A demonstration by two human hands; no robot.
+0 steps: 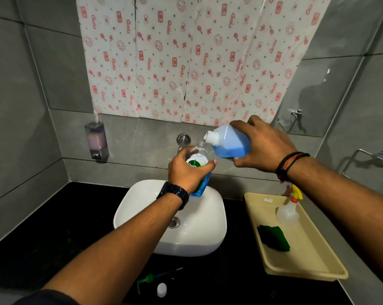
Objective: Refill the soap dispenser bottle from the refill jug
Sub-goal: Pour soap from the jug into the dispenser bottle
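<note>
Over the sink (142, 194) | our left hand (186, 172) grips the soap bottle (199, 164), label partly hidden | our right hand (265, 146) grips the tilted jug (228, 143) | curtain (186, 58) reads "Gala"

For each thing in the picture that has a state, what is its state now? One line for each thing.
soap dispenser bottle: uncapped, tilted, partly filled with blue liquid, held over the sink
refill jug: uncapped, tipped, spout at the bottle's mouth
left hand: gripping the bottle
right hand: gripping the jug
pump head: removed, lying on the counter
white cap: off, on the counter
spray bottle: upright in the tray
wall dispenser: partly filled, pink
</note>
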